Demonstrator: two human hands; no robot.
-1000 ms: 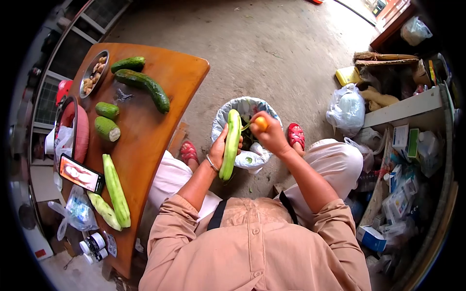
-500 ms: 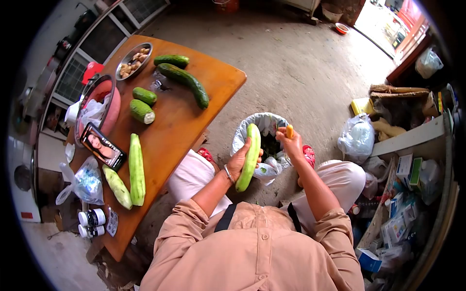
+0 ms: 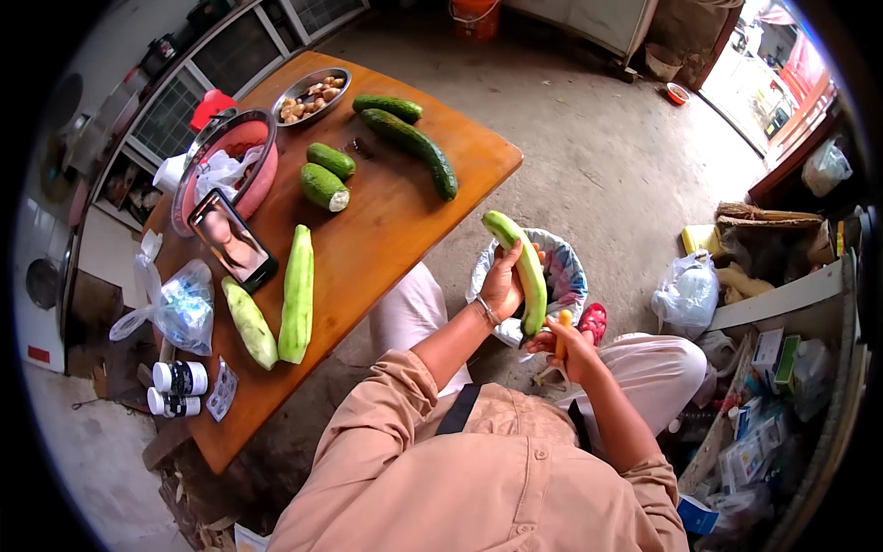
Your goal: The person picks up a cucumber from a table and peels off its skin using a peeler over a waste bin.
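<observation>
Gourd, left hand grasping; orange handle, right hand grasping, at gourd's five o'clock; peeled flesh, if slick, could slip.

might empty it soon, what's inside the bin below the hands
A plastic liner shows inside the bin; the left hand and the green vegetable it holds block much of the opening, so contents deeper down cannot be made out.

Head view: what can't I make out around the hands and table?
All in the head view:
Orange-handled tool: working end, too small to make out beside the right hand.
Lined bin: most of its inside, hidden by the left hand and held vegetable.
White-capped bottles: label print, too small.
Pink basin: some contents, covered by a white bag.
</observation>
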